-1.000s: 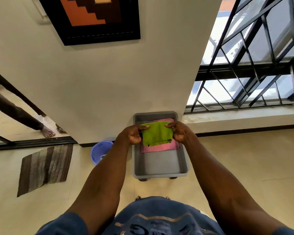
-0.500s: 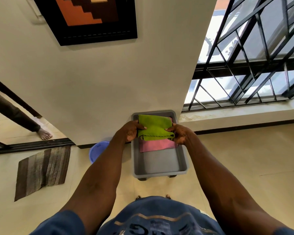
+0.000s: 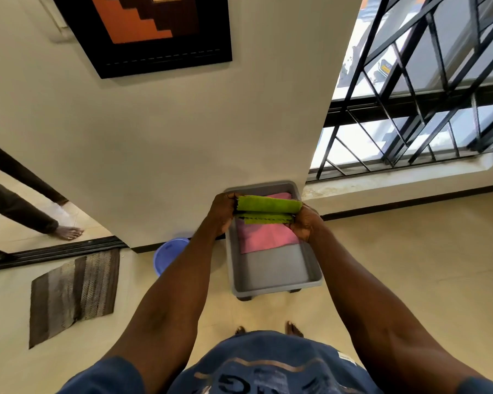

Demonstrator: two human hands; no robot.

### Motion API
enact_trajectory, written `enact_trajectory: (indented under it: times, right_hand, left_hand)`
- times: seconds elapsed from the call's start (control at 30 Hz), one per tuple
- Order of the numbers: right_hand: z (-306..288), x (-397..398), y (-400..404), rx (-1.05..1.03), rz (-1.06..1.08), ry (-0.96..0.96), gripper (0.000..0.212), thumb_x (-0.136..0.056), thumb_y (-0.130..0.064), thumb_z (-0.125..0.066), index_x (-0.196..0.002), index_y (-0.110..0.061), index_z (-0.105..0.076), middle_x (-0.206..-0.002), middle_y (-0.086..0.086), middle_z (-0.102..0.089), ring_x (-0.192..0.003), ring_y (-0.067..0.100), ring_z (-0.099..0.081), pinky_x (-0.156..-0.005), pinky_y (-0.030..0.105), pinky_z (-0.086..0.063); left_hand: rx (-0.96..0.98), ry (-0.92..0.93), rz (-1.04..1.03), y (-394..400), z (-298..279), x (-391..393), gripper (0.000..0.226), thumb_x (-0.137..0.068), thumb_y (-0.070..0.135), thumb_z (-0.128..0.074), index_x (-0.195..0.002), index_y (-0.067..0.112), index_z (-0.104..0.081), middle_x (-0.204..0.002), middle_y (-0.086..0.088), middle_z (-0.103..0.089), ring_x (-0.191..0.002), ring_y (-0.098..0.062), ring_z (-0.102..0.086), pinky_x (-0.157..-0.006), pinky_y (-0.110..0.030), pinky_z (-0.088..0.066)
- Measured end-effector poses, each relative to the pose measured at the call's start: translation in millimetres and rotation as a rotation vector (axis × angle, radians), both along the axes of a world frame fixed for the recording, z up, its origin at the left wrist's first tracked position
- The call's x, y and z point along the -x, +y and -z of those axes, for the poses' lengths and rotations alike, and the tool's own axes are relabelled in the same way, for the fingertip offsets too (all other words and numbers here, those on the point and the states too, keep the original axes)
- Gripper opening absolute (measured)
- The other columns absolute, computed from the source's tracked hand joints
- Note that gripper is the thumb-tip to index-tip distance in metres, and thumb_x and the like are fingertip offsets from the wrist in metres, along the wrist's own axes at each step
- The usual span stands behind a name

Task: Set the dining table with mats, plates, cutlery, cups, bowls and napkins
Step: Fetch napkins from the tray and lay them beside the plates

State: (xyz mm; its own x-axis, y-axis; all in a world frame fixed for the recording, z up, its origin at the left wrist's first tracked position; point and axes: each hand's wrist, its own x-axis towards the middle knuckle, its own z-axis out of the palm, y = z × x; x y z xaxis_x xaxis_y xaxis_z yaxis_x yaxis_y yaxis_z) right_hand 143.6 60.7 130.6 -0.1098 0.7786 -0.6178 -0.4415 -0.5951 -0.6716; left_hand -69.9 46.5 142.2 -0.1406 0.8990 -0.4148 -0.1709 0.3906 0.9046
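The left hand [image 3: 222, 211] and right hand [image 3: 305, 226] each pinch one end of the folded green cloth napkin [image 3: 268, 209] stretched between them. Below the hands, a pink cloth [image 3: 264, 237] lies in the grey plastic tray [image 3: 271, 277]. The napkin looks soft, light and floppy, so holding both ends should keep it folded.

Cream wall [image 3: 160, 137], barred window [image 3: 427, 89]

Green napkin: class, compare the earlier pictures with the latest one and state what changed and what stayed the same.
The green napkin, first held out flatter over the tray, has been folded over into a narrow band, and now sits nearer the tray's far end. The left hand and right hand still grip its two ends. The pink napkin stays in the tray; the blue bucket and rug are unmoved.
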Motion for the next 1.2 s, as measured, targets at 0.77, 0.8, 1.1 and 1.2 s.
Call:
enact_trajectory:
  times: [0.77, 0.8, 1.1, 1.2]
  right_hand:
    - [10.1, -57.7, -16.6, -0.109, 0.059, -0.093, 0.065, -0.071, 0.017, -0.065, -0.13, -0.004, -0.046, -0.112, 0.02, -0.057, -0.097, 0.032, -0.059, -0.073, 0.039, -0.055]
    - [8.3, -66.2, -17.2, -0.127, 0.05, -0.097, 0.065, -0.072, 0.016, -0.066, -0.13, -0.003, -0.046, -0.112, 0.018, -0.057, -0.098, 0.032, -0.06, -0.074, 0.038, -0.056]
    - [6.6, -193.7, -49.3, -0.052, -0.015, -0.116, 0.051, -0.085, -0.039, -0.07, -0.125, -0.011, -0.056, -0.118, 0.017, -0.064, -0.11, 0.034, -0.062, -0.097, 0.05, -0.05]
    - [16.5, -245.6, -68.5, -0.032, -0.038, -0.079, 0.065, -0.078, -0.042, -0.076, -0.129, -0.008, -0.055, -0.122, 0.019, -0.065, -0.113, 0.036, -0.062, -0.1, 0.056, -0.047]
  left_hand:
    - [0.172, -0.014, 0.612, -3.3, 9.6, -57.0, 0.032, -0.084, 0.034, -0.072, -0.109, 0.016, -0.069, -0.104, -0.007, -0.072, -0.097, -0.026, -0.068, -0.088, -0.04, -0.053]
    - [0.199, -0.009, 0.688, -1.5, 9.1, -70.4, 0.044, -0.081, 0.039, -0.074, -0.118, 0.016, -0.065, -0.113, -0.008, -0.071, -0.105, -0.027, -0.067, -0.092, -0.042, -0.053]
    - [0.258, -0.11, 0.681, 0.5, 6.3, -223.6, 0.043, -0.087, 0.016, -0.07, -0.127, 0.006, -0.059, -0.121, -0.017, -0.067, -0.112, -0.035, -0.064, -0.099, -0.052, -0.049]
    - [0.253, -0.149, 0.64, -1.3, 15.8, -284.4, 0.044, -0.086, 0.017, -0.071, -0.127, 0.007, -0.059, -0.122, -0.018, -0.066, -0.112, -0.036, -0.064, -0.099, -0.055, -0.048]
